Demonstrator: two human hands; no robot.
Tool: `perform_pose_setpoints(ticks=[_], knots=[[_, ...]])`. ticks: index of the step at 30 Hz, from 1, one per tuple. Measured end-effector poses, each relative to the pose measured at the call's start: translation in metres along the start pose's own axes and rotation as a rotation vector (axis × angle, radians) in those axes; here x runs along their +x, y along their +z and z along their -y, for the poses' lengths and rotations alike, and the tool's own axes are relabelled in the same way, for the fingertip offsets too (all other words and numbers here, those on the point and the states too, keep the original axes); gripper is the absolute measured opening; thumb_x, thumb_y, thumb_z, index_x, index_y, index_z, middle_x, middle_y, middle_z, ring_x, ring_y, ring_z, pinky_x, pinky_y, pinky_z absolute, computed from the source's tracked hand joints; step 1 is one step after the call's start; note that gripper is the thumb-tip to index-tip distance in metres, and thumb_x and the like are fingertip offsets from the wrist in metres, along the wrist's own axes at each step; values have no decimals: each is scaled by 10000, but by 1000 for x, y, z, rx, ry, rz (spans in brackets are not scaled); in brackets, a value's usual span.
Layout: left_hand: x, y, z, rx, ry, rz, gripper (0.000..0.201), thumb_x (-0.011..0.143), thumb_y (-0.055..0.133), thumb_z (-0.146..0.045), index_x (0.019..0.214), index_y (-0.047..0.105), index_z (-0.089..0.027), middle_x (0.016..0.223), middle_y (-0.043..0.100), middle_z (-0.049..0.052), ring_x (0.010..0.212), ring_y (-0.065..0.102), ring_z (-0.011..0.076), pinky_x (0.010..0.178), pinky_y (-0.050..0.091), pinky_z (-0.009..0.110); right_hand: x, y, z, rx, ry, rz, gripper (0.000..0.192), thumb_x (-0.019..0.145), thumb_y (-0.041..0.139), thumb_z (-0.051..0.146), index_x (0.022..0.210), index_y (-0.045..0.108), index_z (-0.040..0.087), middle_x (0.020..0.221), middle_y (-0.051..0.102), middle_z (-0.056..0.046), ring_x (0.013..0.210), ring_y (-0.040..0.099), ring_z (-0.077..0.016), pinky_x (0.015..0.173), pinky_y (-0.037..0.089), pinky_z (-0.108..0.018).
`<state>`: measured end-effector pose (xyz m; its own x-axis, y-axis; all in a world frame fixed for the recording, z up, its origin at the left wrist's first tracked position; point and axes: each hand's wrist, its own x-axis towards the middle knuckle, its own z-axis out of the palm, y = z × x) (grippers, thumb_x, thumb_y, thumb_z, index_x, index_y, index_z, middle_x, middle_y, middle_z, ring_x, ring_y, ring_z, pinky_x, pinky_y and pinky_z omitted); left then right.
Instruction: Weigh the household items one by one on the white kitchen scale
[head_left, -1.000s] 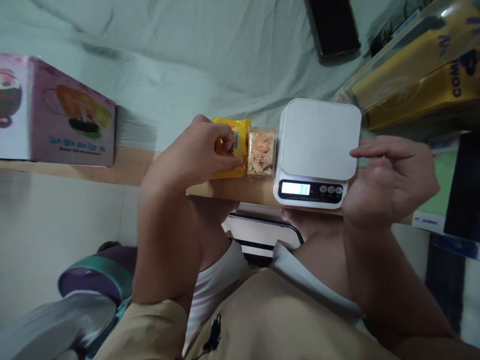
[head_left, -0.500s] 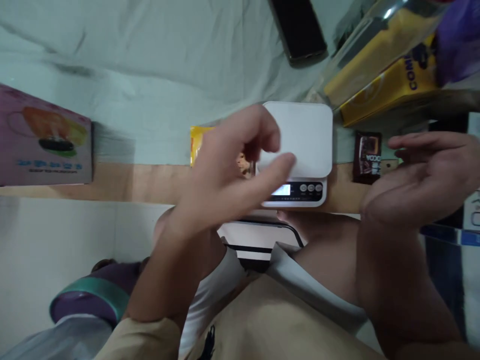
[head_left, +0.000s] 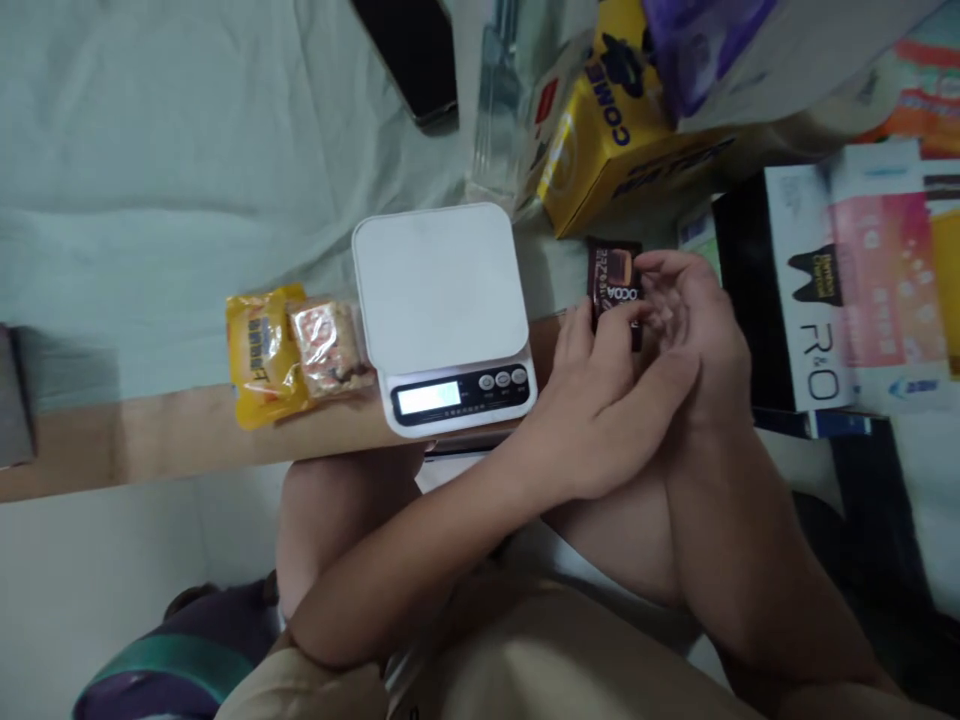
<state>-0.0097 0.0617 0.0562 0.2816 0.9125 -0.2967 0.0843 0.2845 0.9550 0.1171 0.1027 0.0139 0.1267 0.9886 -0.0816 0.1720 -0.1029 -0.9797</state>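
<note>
A dark brown packet with cocoa lettering lies near the wooden edge, between my hands. My left hand has crossed to the right; its fingers are spread over the packet's lower edge, with the thumb apart. Beside it, my right hand is cupped and open, fingertips at the packet's right side. Left of both hands stands a white kitchen scale with a bare platform and a lit display. Against the scale's left side lie a clear-wrapped crumbly snack bar and a yellow snack packet.
A black phone lies on the pale green cloth at the back. Behind the brown packet stand a clear plastic container and a yellow box. Printed boxes crowd the right. A wooden strip runs along the front.
The view has swung to the right. My left hand has moved from beside the scale across to the brown packet, and my right hand has come up against the packet's side.
</note>
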Motion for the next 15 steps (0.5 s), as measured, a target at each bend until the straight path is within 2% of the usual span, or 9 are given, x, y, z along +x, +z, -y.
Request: perform_pose_setpoints(ticks=[2,4,8,12,15], knots=[[6,6,1,-7,-2,-26,488,1036,492,-474,1468,424,-257,1752,336,112,1697,209,323,1431,154,569,-1,-1,3,77,77,26,284,1026,517,526,1084,684,304,1163,740,17,1046,709,-146,1005,571,-334],[9,9,2,-38,18,-64,510,1036,502,-452,1500,383,-277,1766,335,93,1709,194,321,1432,140,582,0,-1,3,137,100,25,341,977,565,591,1080,679,287,1116,765,6,982,722,-160,919,587,-336],[12,9,5,-140,49,-92,457,1041,477,-430,1457,392,-259,1684,455,112,1621,380,296,1396,269,546,5,0,1,250,94,-53,383,887,645,594,1004,686,231,984,763,-25,864,700,-161,746,559,-307],[8,8,6,-239,117,-144,357,1055,481,-464,1353,454,-268,1619,522,99,1557,473,253,1349,368,460,5,2,6,277,31,-123,275,879,632,465,971,683,211,1080,763,-53,1047,726,-178,802,567,-305],[-4,4,2,-258,155,-165,368,1063,490,-503,1332,497,-252,1605,543,101,1537,497,267,1333,395,457,-1,8,14,281,-58,-179,190,845,587,345,952,659,205,1171,783,-91,1116,752,-217,931,607,-390]])
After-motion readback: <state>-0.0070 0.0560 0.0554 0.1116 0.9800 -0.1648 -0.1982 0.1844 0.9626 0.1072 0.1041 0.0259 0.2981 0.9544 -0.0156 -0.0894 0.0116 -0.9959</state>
